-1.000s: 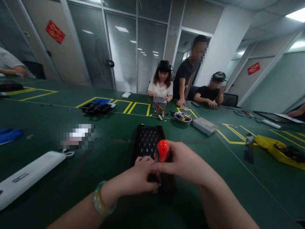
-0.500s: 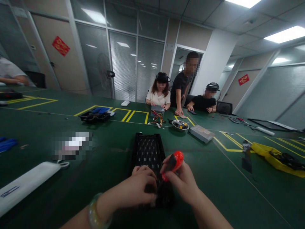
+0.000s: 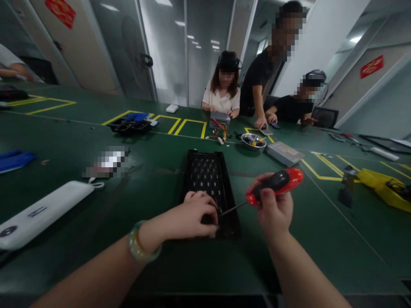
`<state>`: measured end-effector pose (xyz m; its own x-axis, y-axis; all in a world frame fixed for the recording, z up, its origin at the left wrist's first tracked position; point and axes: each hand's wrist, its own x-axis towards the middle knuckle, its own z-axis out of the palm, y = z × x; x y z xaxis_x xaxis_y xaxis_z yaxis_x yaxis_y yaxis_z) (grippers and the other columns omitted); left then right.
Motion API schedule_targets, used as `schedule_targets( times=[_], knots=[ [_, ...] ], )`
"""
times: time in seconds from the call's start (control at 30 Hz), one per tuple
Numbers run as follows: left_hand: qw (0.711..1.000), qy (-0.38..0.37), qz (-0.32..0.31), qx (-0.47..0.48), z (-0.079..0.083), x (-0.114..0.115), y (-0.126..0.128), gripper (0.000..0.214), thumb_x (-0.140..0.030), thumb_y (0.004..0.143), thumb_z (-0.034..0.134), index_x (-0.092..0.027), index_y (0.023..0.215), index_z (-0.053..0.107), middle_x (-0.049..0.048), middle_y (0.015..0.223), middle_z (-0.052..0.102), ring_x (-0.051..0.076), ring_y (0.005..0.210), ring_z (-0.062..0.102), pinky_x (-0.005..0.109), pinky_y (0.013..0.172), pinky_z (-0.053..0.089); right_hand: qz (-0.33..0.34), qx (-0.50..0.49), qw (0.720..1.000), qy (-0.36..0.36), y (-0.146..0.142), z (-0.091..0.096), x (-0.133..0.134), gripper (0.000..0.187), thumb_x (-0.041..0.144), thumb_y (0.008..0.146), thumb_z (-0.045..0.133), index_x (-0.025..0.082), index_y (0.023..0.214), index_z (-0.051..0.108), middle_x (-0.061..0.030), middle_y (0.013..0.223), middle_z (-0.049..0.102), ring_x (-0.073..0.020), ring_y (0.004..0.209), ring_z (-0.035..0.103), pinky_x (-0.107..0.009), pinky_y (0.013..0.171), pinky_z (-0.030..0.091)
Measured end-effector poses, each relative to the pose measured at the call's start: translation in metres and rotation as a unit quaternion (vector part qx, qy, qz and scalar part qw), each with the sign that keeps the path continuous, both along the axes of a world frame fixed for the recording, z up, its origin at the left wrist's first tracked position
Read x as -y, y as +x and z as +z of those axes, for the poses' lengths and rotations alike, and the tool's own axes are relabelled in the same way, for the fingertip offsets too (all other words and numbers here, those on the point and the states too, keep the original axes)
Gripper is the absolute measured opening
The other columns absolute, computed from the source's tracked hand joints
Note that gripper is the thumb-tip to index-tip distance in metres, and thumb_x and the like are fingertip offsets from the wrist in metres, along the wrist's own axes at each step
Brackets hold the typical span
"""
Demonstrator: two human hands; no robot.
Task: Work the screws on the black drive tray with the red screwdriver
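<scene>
right hand [image 3: 276, 214], screwdriver [image 3: 279, 181] tip indistinct

The screwdriver [image 3: 278, 183] has shiny, smooth plastic and a metal rod [image 3: 234, 208]. The tray [image 3: 227, 184] looks like plastic too. The bowl [image 3: 253, 148] is shiny metal.

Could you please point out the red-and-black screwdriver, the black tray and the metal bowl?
Red-and-black screwdriver [image 3: 278, 181], head view: middle of its handle.
Black tray [image 3: 205, 173], head view: patterned inner face.
Metal bowl [image 3: 253, 147], head view: outer wall, near side.

Tray [image 3: 205, 167] on table [image 3: 180, 276] — bowl [image 3: 253, 147] behind, rightward — screwdriver handle [image 3: 278, 180] right.
</scene>
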<state>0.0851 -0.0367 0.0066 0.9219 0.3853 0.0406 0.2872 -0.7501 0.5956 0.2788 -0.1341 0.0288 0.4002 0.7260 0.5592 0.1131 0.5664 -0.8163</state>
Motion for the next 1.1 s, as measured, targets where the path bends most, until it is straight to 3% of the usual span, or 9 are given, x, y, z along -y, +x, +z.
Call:
schedule_targets(
  times=[0.07, 0.2, 0.47, 0.6, 0.7, 0.77, 0.87, 0.97, 1.1],
  knots=[
    [1.000, 0.009, -0.006, -0.010, -0.001, -0.002, 0.000, 0.016, -0.045, 0.081, 0.071, -0.030, 0.086, 0.074, -0.0014, 0.116, 0.064, 0.024, 0.116, 0.049, 0.042, 0.105, 0.021, -0.060, -0.022, 0.998, 0.005, 0.002, 0.002, -0.004, 0.024, 0.043, 0.091, 0.061, 0.022, 0.101, 0.055, 0.0016, 0.073, 0.063, -0.0048, 0.043, 0.040, -0.019, 0.038, 0.027],
    [1.000, 0.015, -0.011, -0.022, -0.001, -0.004, 0.001, 0.018, -0.047, 0.081, 0.071, -0.032, 0.090, 0.075, -0.0015, 0.119, 0.063, 0.024, 0.120, 0.047, 0.041, 0.104, 0.022, -0.147, -0.022, 0.989, -0.017, 0.004, 0.004, -0.011, 0.032, 0.053, 0.088, 0.060, 0.023, 0.097, 0.054, 0.0016, 0.070, 0.060, -0.0063, 0.043, 0.038, -0.022, 0.037, 0.021],
    [1.000, 0.004, -0.023, -0.015, 0.009, -0.013, -0.006, 0.027, -0.053, 0.087, 0.064, -0.033, 0.103, 0.072, -0.0024, 0.122, 0.065, 0.022, 0.122, 0.049, 0.039, 0.107, 0.022, -0.170, -0.004, 0.985, -0.021, 0.002, -0.001, -0.015, 0.035, 0.055, 0.089, 0.057, 0.022, 0.097, 0.052, 0.0025, 0.070, 0.060, -0.0051, 0.041, 0.034, -0.022, 0.038, 0.022],
    [0.998, 0.018, 0.058, 0.012, 0.012, -0.023, -0.010, 0.031, -0.049, 0.098, 0.048, -0.030, 0.106, 0.071, -0.0015, 0.118, 0.068, 0.022, 0.117, 0.052, 0.041, 0.107, 0.025, -0.166, -0.027, 0.986, -0.006, 0.003, -0.002, -0.018, 0.032, 0.052, 0.088, 0.060, 0.021, 0.096, 0.053, 0.0018, 0.072, 0.062, -0.0053, 0.043, 0.038, -0.021, 0.038, 0.024],
    [0.994, 0.025, 0.103, 0.023, 0.009, -0.027, -0.010, 0.030, -0.047, 0.097, 0.048, -0.029, 0.106, 0.070, -0.0007, 0.116, 0.069, 0.022, 0.116, 0.054, 0.043, 0.106, 0.026, -0.135, -0.024, 0.990, -0.004, 0.001, -0.002, -0.019, 0.026, 0.045, 0.090, 0.061, 0.021, 0.097, 0.054, 0.0014, 0.076, 0.065, -0.0053, 0.043, 0.041, -0.021, 0.039, 0.029],
    [0.994, 0.026, 0.107, 0.027, 0.007, -0.026, -0.008, 0.026, -0.044, 0.096, 0.051, -0.029, 0.107, 0.070, -0.0013, 0.114, 0.070, 0.022, 0.115, 0.055, 0.043, 0.105, 0.027, -0.107, -0.001, 0.994, -0.022, 0.000, -0.003, -0.018, 0.021, 0.040, 0.091, 0.062, 0.022, 0.099, 0.055, 0.0000, 0.086, 0.068, -0.0077, 0.052, 0.053, -0.022, 0.047, 0.041],
    [0.992, 0.035, 0.111, 0.039, 0.005, -0.022, -0.006, 0.022, -0.039, 0.094, 0.054, -0.031, 0.111, 0.067, -0.0032, 0.114, 0.069, 0.021, 0.113, 0.056, 0.041, 0.104, 0.028, -0.092, 0.098, 0.990, -0.037, -0.001, -0.003, -0.018, 0.018, 0.028, 0.087, 0.068, 0.023, 0.101, 0.059, -0.0029, 0.104, 0.066, -0.0162, 0.090, 0.066, -0.033, 0.080, 0.056],
    [0.987, 0.074, 0.132, 0.047, 0.003, -0.020, -0.005, 0.023, -0.037, 0.094, 0.056, -0.029, 0.113, 0.065, -0.0018, 0.115, 0.068, 0.021, 0.113, 0.055, 0.043, 0.102, 0.026, -0.075, 0.265, 0.960, -0.047, -0.001, -0.006, -0.019, 0.025, 0.015, 0.085, 0.067, 0.024, 0.108, 0.065, -0.0049, 0.116, 0.064, -0.0206, 0.115, 0.059, -0.043, 0.106, 0.046],
    [0.979, 0.130, 0.151, 0.030, -0.001, -0.022, -0.004, 0.022, -0.035, 0.094, 0.055, -0.026, 0.110, 0.067, 0.0015, 0.111, 0.069, 0.024, 0.112, 0.054, 0.045, 0.101, 0.024, -0.024, 0.393, 0.913, -0.108, 0.002, -0.014, -0.023, 0.041, 0.005, 0.086, 0.057, 0.027, 0.120, 0.064, -0.0042, 0.128, 0.059, -0.0189, 0.122, 0.055, -0.040, 0.108, 0.045]
  ],
)
